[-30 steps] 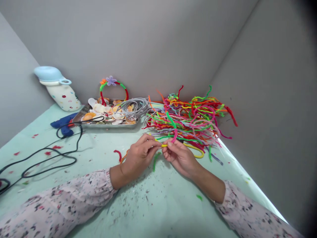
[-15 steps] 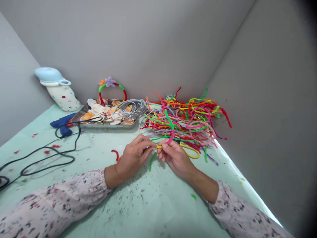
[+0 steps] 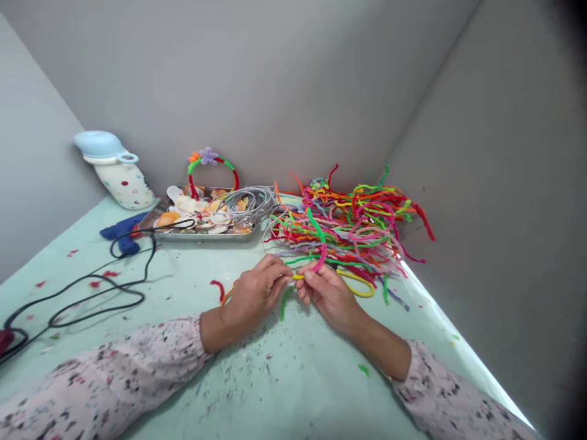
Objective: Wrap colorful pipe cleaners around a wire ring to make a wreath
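Observation:
My left hand [image 3: 257, 293] and my right hand [image 3: 328, 294] meet over the middle of the table, fingertips closed in pinches. Between them shows a short yellow stretch of pipe cleaner [image 3: 298, 277], gripped from both sides. A curved pink and green length [image 3: 323, 247] rises out of my right hand. Beyond my left hand a red and orange curved piece [image 3: 220, 287] sticks out; whether it joins the yellow part is hidden. Just below the fingertips is a green pipe cleaner end [image 3: 287, 302]. A yellow loop [image 3: 362, 287], perhaps a scissors handle, lies behind my right hand.
A large heap of coloured pipe cleaners [image 3: 358, 223] lies behind the hands. At back left are a metal tray [image 3: 206, 237] of shells, a coil of grey wire [image 3: 250, 201], a flowered headband [image 3: 236, 177], a blue glue gun [image 3: 123, 232] with black cord [image 3: 92, 278], and a bottle [image 3: 121, 177].
The whole view has shifted slightly, with everything a little lower and further right. Both hands keep the same grip on the yellow pipe cleaner.

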Available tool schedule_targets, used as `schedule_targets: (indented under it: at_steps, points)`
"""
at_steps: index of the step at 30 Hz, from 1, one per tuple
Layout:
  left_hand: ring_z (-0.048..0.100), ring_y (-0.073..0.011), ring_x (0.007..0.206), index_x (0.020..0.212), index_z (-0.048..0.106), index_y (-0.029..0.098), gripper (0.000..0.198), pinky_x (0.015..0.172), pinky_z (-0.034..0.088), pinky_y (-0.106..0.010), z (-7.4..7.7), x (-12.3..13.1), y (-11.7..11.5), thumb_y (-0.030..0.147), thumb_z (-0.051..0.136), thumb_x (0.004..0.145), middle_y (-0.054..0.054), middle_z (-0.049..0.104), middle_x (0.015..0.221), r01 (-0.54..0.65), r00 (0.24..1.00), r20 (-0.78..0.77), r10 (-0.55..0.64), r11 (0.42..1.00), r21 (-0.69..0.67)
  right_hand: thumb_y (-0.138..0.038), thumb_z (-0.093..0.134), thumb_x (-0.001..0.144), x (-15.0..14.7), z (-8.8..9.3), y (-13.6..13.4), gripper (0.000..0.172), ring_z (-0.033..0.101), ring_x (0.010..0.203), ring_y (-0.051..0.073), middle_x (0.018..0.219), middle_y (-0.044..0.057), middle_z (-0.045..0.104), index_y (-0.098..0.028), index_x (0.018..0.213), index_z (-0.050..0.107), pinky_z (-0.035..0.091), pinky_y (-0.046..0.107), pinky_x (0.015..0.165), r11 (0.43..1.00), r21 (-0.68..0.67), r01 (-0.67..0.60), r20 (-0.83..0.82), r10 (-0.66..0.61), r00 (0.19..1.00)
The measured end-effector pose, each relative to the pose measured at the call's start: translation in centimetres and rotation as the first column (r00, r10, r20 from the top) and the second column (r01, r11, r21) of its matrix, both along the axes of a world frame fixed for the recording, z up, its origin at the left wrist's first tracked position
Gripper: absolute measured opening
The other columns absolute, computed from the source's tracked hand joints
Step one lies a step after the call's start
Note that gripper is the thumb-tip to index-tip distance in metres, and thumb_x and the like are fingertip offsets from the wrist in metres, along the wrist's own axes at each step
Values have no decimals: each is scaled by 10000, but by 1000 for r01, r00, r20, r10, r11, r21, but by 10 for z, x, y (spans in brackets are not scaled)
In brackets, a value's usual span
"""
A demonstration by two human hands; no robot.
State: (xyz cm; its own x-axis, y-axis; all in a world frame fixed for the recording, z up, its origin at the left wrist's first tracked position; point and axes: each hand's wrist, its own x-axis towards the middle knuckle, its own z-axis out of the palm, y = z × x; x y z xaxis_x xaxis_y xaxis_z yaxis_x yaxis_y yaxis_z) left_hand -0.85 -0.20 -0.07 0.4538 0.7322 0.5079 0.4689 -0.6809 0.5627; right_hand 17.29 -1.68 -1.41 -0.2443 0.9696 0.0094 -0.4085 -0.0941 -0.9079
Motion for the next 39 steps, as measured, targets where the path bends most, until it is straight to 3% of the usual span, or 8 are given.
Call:
schedule_targets:
  at_steps: [9,16,23,31,39]
  points:
    - [592,-135,844,961,645,192,109,732,484,-242,-4,1,1,206,568,886,-42,590,906,-29,995,102,24,998,52,-354,670,817,0,-1,0,194,590,595,105,718,19,665,-176,888,642,451,205,507,1000,-28,8,-40,-9,999]
    - [600,-143,848,938,624,193,133,756,489,-259,0,1,-1,245,502,924,-43,585,929,-56,998,-30,56,998,5,-353,665,823,0,-2,0,189,589,605,107,721,20,664,-180,896,642,448,208,515,1000,-6,5,-2,-5,1000]
    - [590,-141,831,921,605,174,159,753,487,-255,3,0,-1,220,454,942,-47,587,922,-8,997,-82,5,999,-32,-360,622,860,3,-5,0,184,594,627,108,746,11,659,-187,922,621,451,212,534,999,48,-2,82,-2,997]
    - [592,-136,843,938,607,167,153,752,490,-244,5,2,-2,187,455,937,-55,583,925,19,999,-42,-21,999,-47,-360,587,885,3,-7,-2,178,589,633,114,769,8,651,-195,947,611,467,238,563,990,141,16,165,-40,986]
    - [609,-128,835,967,640,170,166,723,492,-222,2,1,-3,200,481,932,-53,599,929,0,1000,-8,0,999,35,-364,601,872,2,-4,-3,182,590,622,116,749,8,652,-192,933,615,458,236,544,989,140,48,147,-69,987]
